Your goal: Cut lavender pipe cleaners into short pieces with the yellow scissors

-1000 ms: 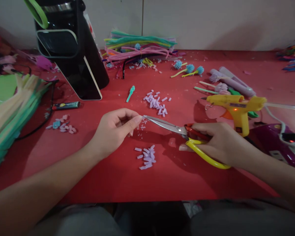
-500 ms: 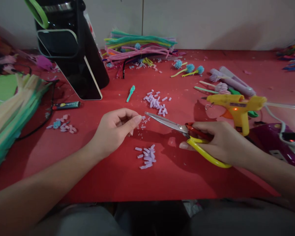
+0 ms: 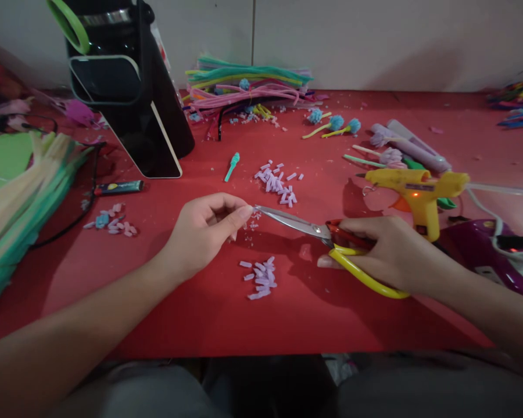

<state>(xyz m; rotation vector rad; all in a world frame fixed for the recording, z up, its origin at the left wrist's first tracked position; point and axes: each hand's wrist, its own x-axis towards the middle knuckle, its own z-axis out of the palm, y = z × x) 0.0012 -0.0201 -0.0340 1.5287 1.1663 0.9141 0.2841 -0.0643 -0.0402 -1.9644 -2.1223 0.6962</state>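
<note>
My left hand (image 3: 209, 232) is closed, thumb and forefinger pinched on a small lilac piece of pipe cleaner that is mostly hidden by the fingertips. In my right hand (image 3: 387, 252) are scissors (image 3: 294, 220) with one red and one yellow handle loop. Their blades point left, nearly together, and the tips meet the left fingertips. Tiny lilac scraps (image 3: 251, 225) lie on the red table just below the tips. One pile of cut lilac pieces (image 3: 264, 278) is nearer to me, and another lilac pile (image 3: 276, 184) lies beyond the scissors.
Right of the scissors stands a yellow glue gun (image 3: 421, 191), its light lit. A tall black bottle (image 3: 165, 110) stands at back left. Pipe cleaner bundles (image 3: 253, 75) lie by the wall, with blue-headed stems (image 3: 336, 122) nearby. A teal stick (image 3: 232, 167) and a lighter (image 3: 119, 187) are left of centre.
The scissors have moved slightly left, bringing their tips to the left fingertips, and the blades look a little closer together. My left hand has barely moved.
</note>
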